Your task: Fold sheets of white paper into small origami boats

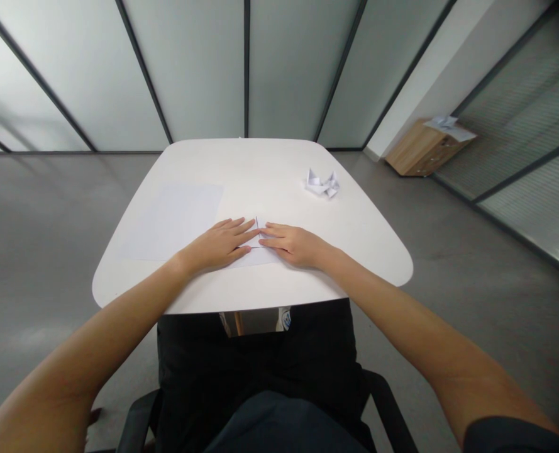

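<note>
A small folded white paper [255, 253] lies on the white table [279, 170] near its front edge. My left hand [220, 242] lies flat on the paper's left half, fingers stretched out and pointing right. My right hand [292, 243] presses flat on the right half, fingers pointing left. The fingertips of both hands nearly meet at a centre crease. Most of the paper is hidden under the hands.
A flat white sheet [173, 220] lies on the table to the left of my hands. A folded paper figure [322, 184] sits at the far right of the table. A wooden cabinet [423, 148] with papers on top stands by the right wall.
</note>
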`<state>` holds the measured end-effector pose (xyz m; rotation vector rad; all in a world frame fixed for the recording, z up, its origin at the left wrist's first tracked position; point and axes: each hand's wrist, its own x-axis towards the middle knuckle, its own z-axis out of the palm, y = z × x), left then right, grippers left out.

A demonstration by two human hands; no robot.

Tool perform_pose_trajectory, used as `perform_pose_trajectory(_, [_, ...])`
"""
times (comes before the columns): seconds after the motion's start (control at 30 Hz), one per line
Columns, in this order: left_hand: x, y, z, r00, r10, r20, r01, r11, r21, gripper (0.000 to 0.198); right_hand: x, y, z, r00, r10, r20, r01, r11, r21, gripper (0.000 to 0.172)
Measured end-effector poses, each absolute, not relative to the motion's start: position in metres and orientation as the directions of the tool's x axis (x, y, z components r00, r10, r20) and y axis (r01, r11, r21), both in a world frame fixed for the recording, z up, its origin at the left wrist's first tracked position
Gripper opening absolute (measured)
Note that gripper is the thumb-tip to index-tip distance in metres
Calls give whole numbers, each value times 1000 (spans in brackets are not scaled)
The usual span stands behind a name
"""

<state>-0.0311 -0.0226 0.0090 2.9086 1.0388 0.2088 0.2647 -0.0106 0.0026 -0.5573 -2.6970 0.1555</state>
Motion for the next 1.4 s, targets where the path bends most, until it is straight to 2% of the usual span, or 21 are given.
perform_pose_trajectory(0.4, [-26, -25, 9, 764, 626, 158, 620, -779, 91, 66, 264, 0, 5, -892, 293, 343, 295, 954, -47, 36])
perform_pose_trajectory(0.67, [-26, -26, 12, 773, 615, 158, 610, -788, 81, 55, 267, 0, 14, -932, 249, 262, 257, 966, -5, 39])
perform_pose_trajectory(0.87, [-25, -27, 12, 780, 600, 176, 597, -799, 77, 50, 269, -2, 15, -916, 302, 265, 292, 953, -75, 37])
perform_pose_trajectory(1.07, [-21, -31, 12, 783, 591, 191, 598, -801, 30, 45, 268, -4, 13, -914, 322, 247, 322, 946, -39, 39])
perform_pose_trajectory(1.2, [-14, -40, 15, 782, 594, 191, 605, -796, 1, 40, 267, -4, 14, -915, 323, 240, 318, 946, -61, 41])
perform_pose_trajectory(1.3, [-9, -46, 17, 760, 623, 184, 638, -769, -35, 40, 266, -6, 17, -917, 335, 217, 332, 942, -51, 38])
perform_pose_trajectory(1.4, [-7, -49, 20, 771, 614, 170, 631, -773, -68, 45, 264, -7, 21, -899, 374, 228, 359, 927, -105, 32])
